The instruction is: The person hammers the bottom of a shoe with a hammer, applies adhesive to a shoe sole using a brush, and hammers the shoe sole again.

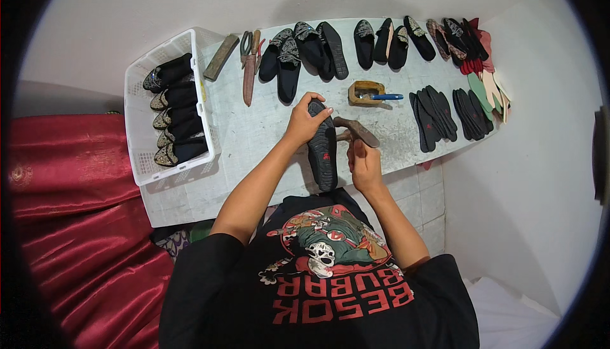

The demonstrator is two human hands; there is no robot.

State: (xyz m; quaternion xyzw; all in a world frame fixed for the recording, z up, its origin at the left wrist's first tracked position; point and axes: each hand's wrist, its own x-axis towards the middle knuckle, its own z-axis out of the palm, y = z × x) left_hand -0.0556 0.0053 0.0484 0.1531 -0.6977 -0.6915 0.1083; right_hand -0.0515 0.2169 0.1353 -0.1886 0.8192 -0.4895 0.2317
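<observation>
As right fingers (359, 152) grip a hammer (362, 132), left fingers (312, 97) hold an upturned shoe (325, 149), its long axis toward the torso (337, 273).

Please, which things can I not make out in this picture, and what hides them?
Head view: the far side of the black sole in the left hand, turned from the camera.
Head view: part of the hammer handle, covered by the right hand.
Head view: whatever lies under the shoes in the white basket, covered by them.
Head view: the wooden box's small contents, too tiny.
Head view: the dark object far right, cut off by the rim.
</observation>
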